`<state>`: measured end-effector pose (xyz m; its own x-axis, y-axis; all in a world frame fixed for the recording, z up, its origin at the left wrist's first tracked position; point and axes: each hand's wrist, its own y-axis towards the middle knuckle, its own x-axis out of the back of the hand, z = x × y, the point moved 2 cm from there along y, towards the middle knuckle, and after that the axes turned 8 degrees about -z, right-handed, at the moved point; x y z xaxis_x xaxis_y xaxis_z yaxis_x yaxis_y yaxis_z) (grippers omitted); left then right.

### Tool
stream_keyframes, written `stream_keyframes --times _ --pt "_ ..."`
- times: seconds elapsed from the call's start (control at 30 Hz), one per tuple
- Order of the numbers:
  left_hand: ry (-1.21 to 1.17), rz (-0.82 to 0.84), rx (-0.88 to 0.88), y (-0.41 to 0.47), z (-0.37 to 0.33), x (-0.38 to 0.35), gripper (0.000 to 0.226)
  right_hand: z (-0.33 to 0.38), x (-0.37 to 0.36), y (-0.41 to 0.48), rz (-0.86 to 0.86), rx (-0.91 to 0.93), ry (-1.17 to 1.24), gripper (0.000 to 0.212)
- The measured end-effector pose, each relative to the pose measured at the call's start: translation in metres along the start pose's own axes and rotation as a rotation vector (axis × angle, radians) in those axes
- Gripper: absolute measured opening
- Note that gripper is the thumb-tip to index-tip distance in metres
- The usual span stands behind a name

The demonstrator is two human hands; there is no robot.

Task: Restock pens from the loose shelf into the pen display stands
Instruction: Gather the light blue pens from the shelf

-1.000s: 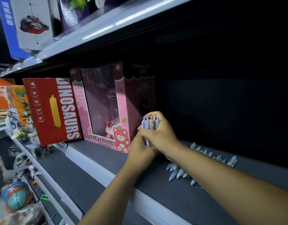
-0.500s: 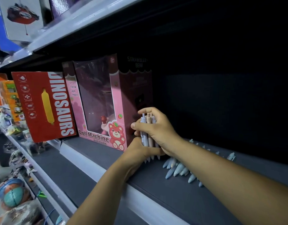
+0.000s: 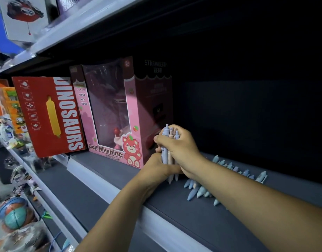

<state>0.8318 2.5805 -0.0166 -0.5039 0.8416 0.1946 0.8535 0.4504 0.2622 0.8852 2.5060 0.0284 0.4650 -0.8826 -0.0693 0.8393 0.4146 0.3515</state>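
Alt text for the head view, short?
The left hand and right hand grip an upright bundle of pastel pens, tips down, over a dark shelf. Loose pens lie to its right; a pink Doll Machine box and red Dinosaurs box stand left.

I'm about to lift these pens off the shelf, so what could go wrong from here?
The bundle of pens stands tips down in the right hand, with the left hand round its lower part; uneven ends suggest one could slip out. The right forearm crosses above the loose pens, so pulling back might sweep some off the shelf. The Doll Machine box close by could get knocked.
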Motion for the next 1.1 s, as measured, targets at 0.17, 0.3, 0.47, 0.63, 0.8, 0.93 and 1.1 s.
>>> stream_keyframes --times 0.17,0.3,0.47,0.63,0.8,0.93,1.1 --pt "-0.030 0.006 -0.003 0.000 0.000 0.000 0.037 -0.001 0.001 -0.001 0.096 -0.041 0.068 0.034" --pt "-0.008 0.012 -0.007 0.001 0.003 0.001 0.027 -0.006 0.000 -0.004 0.042 -0.001 0.025 0.032" --pt "0.008 0.046 0.009 0.003 0.005 0.004 0.009 -0.009 0.000 -0.003 -0.028 0.008 -0.035 0.026" --pt "-0.063 0.081 -0.021 0.002 0.000 0.005 0.011 0.006 -0.002 0.004 -0.085 -0.046 -0.056 0.013" --pt "-0.267 0.074 0.021 -0.001 -0.005 0.008 0.019 0.028 -0.015 0.003 -0.138 -0.081 -0.036 0.013" --pt "-0.245 0.178 -0.019 -0.006 -0.010 0.007 0.009 0.041 -0.012 -0.012 -0.246 -0.085 -0.057 0.014" --pt "-0.195 0.386 -0.076 -0.021 -0.029 -0.003 0.006 0.062 0.004 -0.045 -0.390 -0.079 -0.120 0.029"
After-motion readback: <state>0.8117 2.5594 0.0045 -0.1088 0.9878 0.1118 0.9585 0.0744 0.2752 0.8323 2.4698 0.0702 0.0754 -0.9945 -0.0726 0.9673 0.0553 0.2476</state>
